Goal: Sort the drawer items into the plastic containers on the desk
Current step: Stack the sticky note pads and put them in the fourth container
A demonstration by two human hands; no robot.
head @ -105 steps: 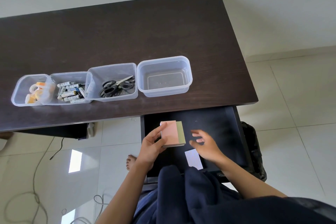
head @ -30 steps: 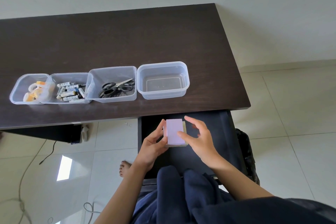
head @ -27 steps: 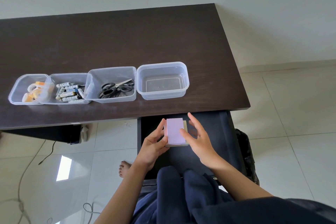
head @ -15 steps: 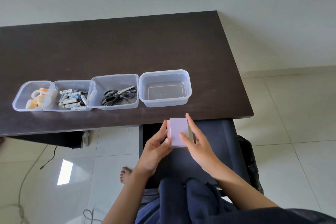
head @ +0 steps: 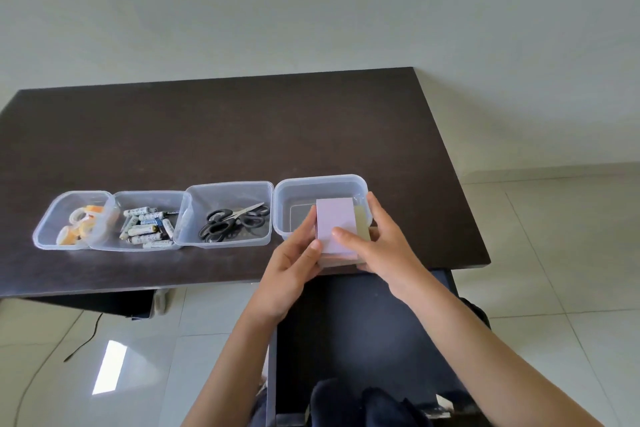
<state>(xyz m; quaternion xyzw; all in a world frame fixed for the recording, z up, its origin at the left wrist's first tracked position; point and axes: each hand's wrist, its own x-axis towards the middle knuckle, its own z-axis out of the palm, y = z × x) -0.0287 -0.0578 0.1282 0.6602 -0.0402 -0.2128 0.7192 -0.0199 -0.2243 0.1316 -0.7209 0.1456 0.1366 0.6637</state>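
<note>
Holding the stack of sticky-note pads (head: 335,224) between both hands, I have it over the near rim of the rightmost plastic container (head: 322,181), not yet set down inside. My left hand (head: 294,258) grips the stack's left edge with the thumb on top, and my right hand (head: 377,246) clasps the right side, thumb across the lilac top pad.

Judging by the row, most of the sorting looks done: tape rolls (head: 81,224) fill the leftmost tub, batteries (head: 147,227) the next, scissors (head: 233,222) the third. This last tub shows nothing else in it.

The open drawer (head: 363,340) below the desk (head: 225,135) looks dark and mostly bare, though my arms hide part of it. Nothing blocks the drop; only the container's near wall sits under the stack.
</note>
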